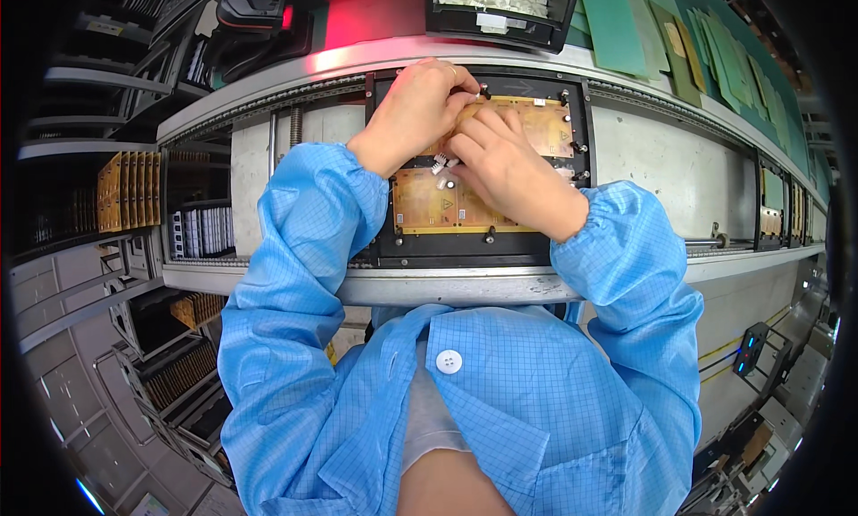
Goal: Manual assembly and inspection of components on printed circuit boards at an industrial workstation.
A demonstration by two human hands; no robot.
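Two tan circuit boards, one beyond the other, sit in a black carrier frame (474, 251). Over the far board (545, 123) my left hand (420, 105) is bent down, thumb and fingers pinched together near its far edge; whatever is in the pinch is too small to make out. Beside it, my right hand (509, 163) has its fingers curled in, and small white plug connectors (440, 165) stick out from under them, above the near board (420, 199). The right fingertips are partly hidden. A white connector (539, 101) stands at the far board's edge.
Beyond the rail stands a black bin (494, 25) heaped with white connectors. Green sheets (617, 29) lie at the far right, a black device with a red light (255, 7) at the far left. Metal conveyor rails (420, 288) run across. Racks of boards (130, 192) stand left.
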